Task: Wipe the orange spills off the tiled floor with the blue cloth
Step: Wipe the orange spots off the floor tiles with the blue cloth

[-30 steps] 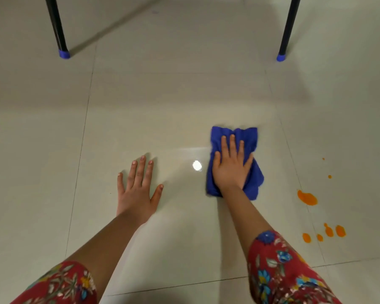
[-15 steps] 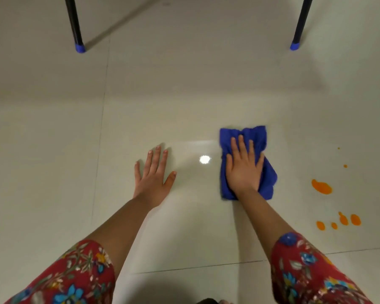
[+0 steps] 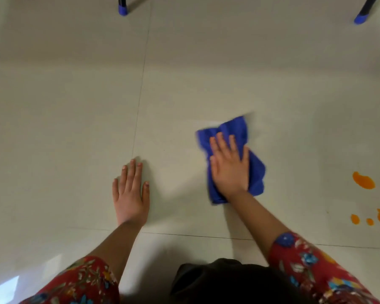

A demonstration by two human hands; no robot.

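Plainly, the right hand [image 3: 229, 170] lies flat on the blue cloth [image 3: 256, 174], fingers straight and spread, pressing it to the tiled floor [image 3: 75, 128] rather than gripping it. The cloth is bunched, and its far edge is smeared by motion blur, so its outline there is hard to make out. The left hand [image 3: 130, 194] rests palm-down on bare tile, fingers straight, holding nothing, near a grout line [image 3: 139, 102] and apart from the cloth. Bare tile runs between the cloth and the orange spills [image 3: 363, 181], which sit well apart to its right: one larger blot, then a row of small drops [image 3: 370, 221] nearer the person, the last cut off by the frame's right edge. Two dark legs with blue caps [image 3: 122, 10] stand far ahead, their tops cropped. A dark shape [image 3: 228, 281] between the floral sleeves [image 3: 316, 273] at the bottom edge is unclear.
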